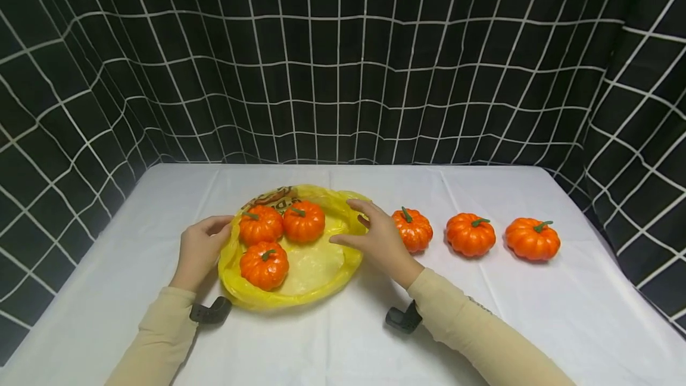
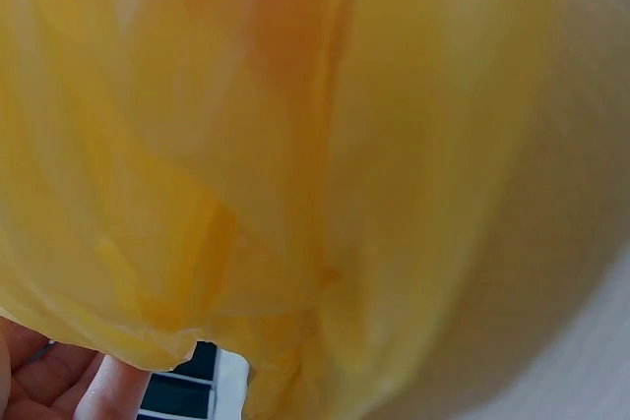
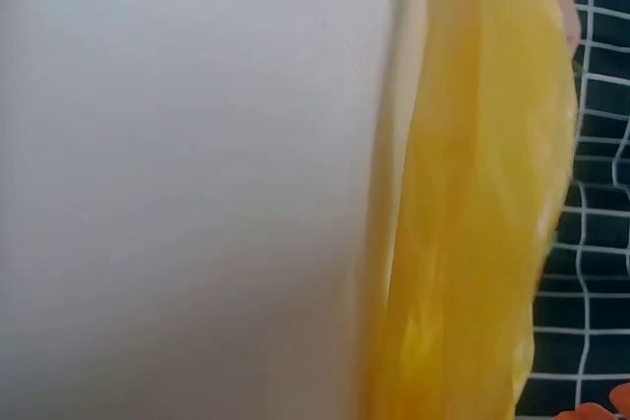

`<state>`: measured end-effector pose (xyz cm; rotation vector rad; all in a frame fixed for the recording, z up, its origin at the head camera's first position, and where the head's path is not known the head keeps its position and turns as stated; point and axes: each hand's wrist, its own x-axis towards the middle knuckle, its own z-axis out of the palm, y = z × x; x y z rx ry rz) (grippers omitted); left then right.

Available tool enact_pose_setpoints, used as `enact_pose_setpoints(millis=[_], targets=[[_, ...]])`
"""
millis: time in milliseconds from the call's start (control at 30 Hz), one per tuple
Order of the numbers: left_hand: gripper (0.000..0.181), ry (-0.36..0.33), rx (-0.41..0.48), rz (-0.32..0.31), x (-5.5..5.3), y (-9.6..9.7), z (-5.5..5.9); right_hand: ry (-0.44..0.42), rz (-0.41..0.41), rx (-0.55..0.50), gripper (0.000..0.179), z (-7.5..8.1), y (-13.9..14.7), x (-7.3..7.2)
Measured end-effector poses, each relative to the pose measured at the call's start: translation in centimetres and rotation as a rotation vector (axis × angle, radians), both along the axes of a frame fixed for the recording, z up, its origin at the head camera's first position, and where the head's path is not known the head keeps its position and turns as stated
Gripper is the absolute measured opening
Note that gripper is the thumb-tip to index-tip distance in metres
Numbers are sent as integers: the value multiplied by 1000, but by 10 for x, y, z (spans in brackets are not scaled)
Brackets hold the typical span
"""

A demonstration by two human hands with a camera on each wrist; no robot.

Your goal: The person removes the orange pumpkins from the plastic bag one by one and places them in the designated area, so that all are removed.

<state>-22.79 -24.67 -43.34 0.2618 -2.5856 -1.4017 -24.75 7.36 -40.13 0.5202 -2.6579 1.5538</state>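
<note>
A yellow plastic bag (image 1: pixel 313 295) lies spread with its mouth up, its rim rolled into a rough oval. Three small orange pumpkins sit in its left half: one at the left (image 1: pixel 261 226), one at the back (image 1: pixel 304 223) and one in front (image 1: pixel 264 267). My left hand (image 1: pixel 199 250) pinches the bag's left rim; in the left wrist view the yellow film (image 2: pixel 246 194) covers most of the picture, with fingers (image 2: pixel 108 390) at its edge. At the right rim is my right hand (image 1: pixel 383 244), thumb and fingers spread apart, thumb reaching over the bag's inside.
Right of the bag, three more pumpkins stand in a row: a near one (image 1: pixel 414 232) partly behind my right hand, a middle one (image 1: pixel 470 235) and a far one (image 1: pixel 530 240). A white cloth (image 1: pixel 332 350) covers the table. Black curtain with white grid lines (image 1: pixel 343 76) surrounds it.
</note>
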Motion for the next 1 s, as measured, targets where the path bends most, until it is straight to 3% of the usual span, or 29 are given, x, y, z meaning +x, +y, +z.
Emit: enact_pose_setpoints(millis=[333, 633, 1000], targets=[[34, -16, -13, 1, -1, 0, 1, -21, -9, 76, 78, -11, -35, -9], [33, -12, -7, -1, 0, 2, 3, 0, -24, 47, 74, -18, -55, -17], [34, -25, 1, 0, 1, 2, 4, -135, -99, 34, 80, -14, -70, -20]])
